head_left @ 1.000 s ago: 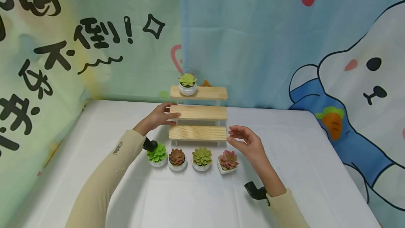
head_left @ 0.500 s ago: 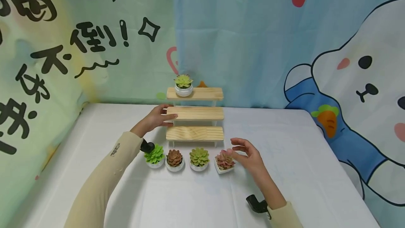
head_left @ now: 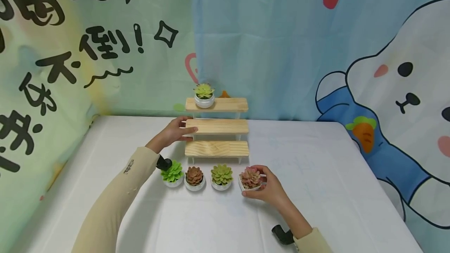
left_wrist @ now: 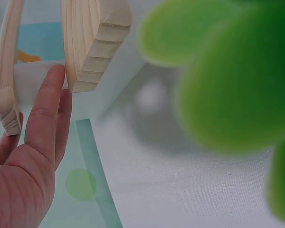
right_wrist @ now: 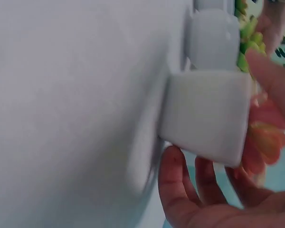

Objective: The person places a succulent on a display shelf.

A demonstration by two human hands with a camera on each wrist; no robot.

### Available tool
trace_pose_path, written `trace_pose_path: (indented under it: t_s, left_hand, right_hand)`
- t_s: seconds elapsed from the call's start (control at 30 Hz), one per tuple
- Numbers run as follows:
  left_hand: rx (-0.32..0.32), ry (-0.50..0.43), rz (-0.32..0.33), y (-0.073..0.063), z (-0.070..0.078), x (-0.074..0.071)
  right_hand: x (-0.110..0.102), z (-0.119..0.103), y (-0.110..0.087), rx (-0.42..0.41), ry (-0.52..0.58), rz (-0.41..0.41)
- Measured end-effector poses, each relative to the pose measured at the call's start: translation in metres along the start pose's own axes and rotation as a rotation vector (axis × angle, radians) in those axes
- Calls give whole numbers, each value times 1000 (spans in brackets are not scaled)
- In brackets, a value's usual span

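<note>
My left hand [head_left: 172,132] holds the left end of the middle tier of a three-tier wooden display stand [head_left: 221,127], thumb on top; in the left wrist view its fingers [left_wrist: 45,111] reach between the boards. At the right end of the front row, my right hand [head_left: 270,191] grips a pink succulent [head_left: 250,177] in a squarish white pot [right_wrist: 206,116], thumb on the near side, fingers curled round the other. Left of it stand a yellow-green succulent [head_left: 222,175], a brown one [head_left: 194,176] and a bright green one [head_left: 172,171], all in white pots.
Another light green succulent [head_left: 204,91] in a round white pot stands on the left of the top tier. A white cloth [head_left: 299,159] covers the table. Printed curtains [head_left: 267,42] hang behind it. Black camera mounts [head_left: 282,235] sit on both wrists.
My right hand has come down from beside the lowest tier to the pink succulent and taken hold of its pot. The left hand has stayed on the stand. The view has shifted slightly.
</note>
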State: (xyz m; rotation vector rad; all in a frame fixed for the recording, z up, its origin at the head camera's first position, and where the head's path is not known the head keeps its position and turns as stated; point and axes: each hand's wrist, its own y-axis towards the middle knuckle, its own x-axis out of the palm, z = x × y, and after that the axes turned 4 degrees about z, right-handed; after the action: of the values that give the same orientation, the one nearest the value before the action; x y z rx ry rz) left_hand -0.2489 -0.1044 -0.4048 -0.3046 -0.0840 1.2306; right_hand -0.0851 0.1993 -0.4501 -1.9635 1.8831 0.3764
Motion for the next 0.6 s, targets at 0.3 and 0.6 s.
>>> trace_pose_path:
  t_s: [0.3,0.6]
  left_hand:
    - [9,2,-2,2,0,-1]
    - [0,11,9,2,-1,0]
  right_hand:
    - [5,1,0,30,0,29]
    - [4,6,2,14,-22,26]
